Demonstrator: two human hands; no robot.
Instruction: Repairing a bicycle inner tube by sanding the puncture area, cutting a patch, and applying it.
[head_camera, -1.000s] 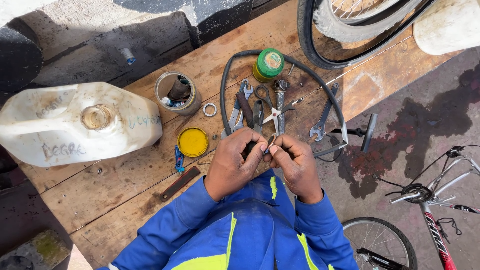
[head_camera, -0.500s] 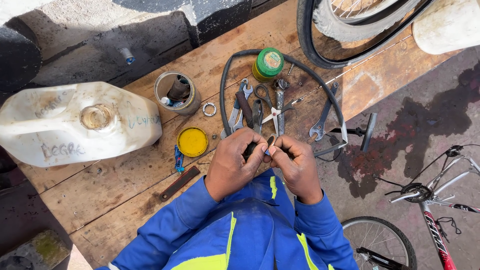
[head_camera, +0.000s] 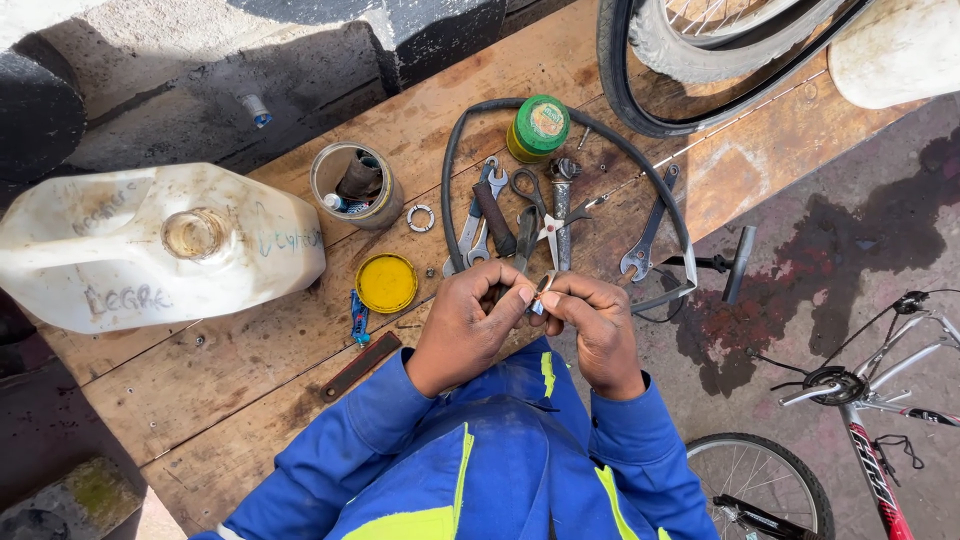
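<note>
Hands meet at the near edge of a wooden bench (head_camera: 250, 370), fingertips pressed together around a small metal piece (head_camera: 541, 288) that both pinch; what kind of piece it is cannot be told. The left hand (head_camera: 468, 322) curls in from the left, the right hand (head_camera: 598, 325) from the right, both coming out of blue sleeves with yellow stripes.

Just beyond the hands lies a heap of tools (head_camera: 535, 220): spanners, scissors and pliers, ringed by a loop of black rubber tube (head_camera: 452, 170). At the far side of that loop stands a green-lidded tin (head_camera: 540, 125). Left of the hands, a round yellow lid (head_camera: 386, 282) lies flat on the boards, with a small blue tool (head_camera: 359, 316) just beside it and a dark flat bar (head_camera: 360, 364) nearer still. Farther left sits an open can (head_camera: 355, 185) holding odds and ends, a small metal ring (head_camera: 421, 217) next to it, and a big white plastic jug (head_camera: 150, 245) lying on its side. A bicycle wheel (head_camera: 720, 50) rests on the far right corner of the bench, and another bicycle (head_camera: 860, 400) stands on the stained floor to the right.
</note>
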